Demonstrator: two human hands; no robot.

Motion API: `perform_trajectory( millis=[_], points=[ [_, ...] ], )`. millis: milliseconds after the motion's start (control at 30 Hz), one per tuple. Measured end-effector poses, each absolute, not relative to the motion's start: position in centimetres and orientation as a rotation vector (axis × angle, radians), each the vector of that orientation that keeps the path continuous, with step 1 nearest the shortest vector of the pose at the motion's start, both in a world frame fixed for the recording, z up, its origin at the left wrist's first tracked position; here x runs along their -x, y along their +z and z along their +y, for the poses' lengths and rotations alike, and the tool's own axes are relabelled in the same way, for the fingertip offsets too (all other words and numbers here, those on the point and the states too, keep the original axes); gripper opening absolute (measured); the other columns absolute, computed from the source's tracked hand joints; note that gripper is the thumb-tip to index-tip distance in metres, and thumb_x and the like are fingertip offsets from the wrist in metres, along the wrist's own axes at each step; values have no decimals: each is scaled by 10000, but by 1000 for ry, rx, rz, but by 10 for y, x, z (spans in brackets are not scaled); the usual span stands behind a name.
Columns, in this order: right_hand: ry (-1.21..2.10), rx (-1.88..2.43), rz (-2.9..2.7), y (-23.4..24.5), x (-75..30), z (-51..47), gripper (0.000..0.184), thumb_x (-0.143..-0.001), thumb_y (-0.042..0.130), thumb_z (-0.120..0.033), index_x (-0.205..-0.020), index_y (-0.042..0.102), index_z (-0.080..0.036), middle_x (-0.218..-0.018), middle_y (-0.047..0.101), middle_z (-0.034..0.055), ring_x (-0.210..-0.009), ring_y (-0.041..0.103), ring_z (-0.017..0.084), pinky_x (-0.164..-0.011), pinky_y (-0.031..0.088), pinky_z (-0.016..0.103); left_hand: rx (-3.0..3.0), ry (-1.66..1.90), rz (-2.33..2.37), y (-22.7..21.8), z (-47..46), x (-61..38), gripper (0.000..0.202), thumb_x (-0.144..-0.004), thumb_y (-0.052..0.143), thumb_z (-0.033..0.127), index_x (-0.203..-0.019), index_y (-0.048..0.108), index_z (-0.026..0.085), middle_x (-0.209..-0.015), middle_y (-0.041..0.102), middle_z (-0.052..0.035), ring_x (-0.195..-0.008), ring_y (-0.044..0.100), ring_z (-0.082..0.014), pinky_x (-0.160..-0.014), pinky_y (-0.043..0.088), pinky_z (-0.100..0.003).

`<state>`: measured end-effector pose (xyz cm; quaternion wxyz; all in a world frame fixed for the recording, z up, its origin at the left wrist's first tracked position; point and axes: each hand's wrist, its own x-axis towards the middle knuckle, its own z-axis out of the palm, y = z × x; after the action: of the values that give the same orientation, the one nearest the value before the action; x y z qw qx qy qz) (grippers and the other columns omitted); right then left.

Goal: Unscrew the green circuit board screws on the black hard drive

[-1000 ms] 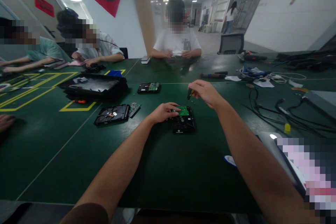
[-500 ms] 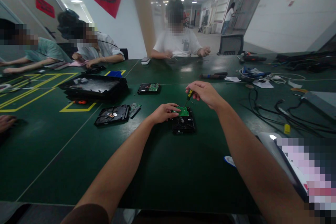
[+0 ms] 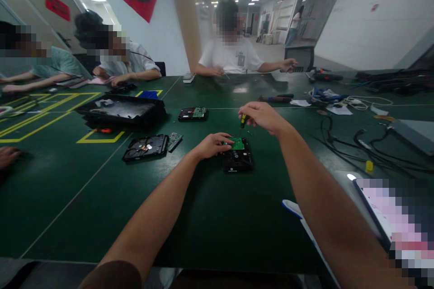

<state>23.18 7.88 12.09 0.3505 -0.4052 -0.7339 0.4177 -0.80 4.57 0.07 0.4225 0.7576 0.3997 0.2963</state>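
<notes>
A hard drive [image 3: 238, 161] lies flat on the green table in front of me, its green circuit board [image 3: 238, 143] facing up at the far end. My left hand [image 3: 214, 145] grips the drive's left side, with fingers and thumb reaching over the board. Above the far edge, my right hand [image 3: 260, 116] pinches the yellow and black handle of a screwdriver [image 3: 243, 120]. The screwdriver stands nearly upright with its tip down at the board's far right part; whether it sits in a screw is too small to tell. Tiny loose bits, perhaps screws, lie just right of it.
Left of me are another hard drive [image 3: 145, 147], a loose circuit board [image 3: 175, 142] and a black tray [image 3: 124, 110]. A third drive [image 3: 192, 113] lies farther back. Black cables [image 3: 352, 144] and a laptop-like device [image 3: 373, 207] are at right. Several people sit around the table.
My right hand and the screwdriver have shifted slightly up and left, the tool now more upright. My left hand stays on the drive. The person opposite has stretched an arm out to the right.
</notes>
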Motion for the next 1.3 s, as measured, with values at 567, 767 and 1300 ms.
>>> perform_trajectory(
  millis=[567, 767, 1300],
  points=[
    [1014, 1033, -2059, 129, -237, 74, 255, -898, 670, -449, -877, 746, -207, -849, 723, 78, -637, 621, 156, -515, 451, 301, -1891, 732, 1008, 1, 45, 9, 310, -879, 739, 326, -1170, 749, 221, -1485, 523, -120, -628, 589, -45, -464, 484, -181],
    [1012, 993, -2010, 124, -243, 64, 270, -900, 669, -468, -893, 745, -209, -843, 722, 65, -651, 613, 145, -525, 454, 280, -1920, 747, 992, 1, 45, 9, 311, -882, 734, 328, -1175, 750, 225, -1473, 532, -116, -624, 594, -48, -453, 481, -181],
    [991, 947, -2023, 121, -241, 54, 318, -905, 663, -512, -954, 731, -205, -869, 718, 60, -662, 625, 145, -548, 473, 298, -1918, 725, 999, 2, 46, 9, 304, -884, 736, 324, -1172, 747, 227, -1475, 531, -114, -623, 592, -42, -460, 494, -185]
  ],
)
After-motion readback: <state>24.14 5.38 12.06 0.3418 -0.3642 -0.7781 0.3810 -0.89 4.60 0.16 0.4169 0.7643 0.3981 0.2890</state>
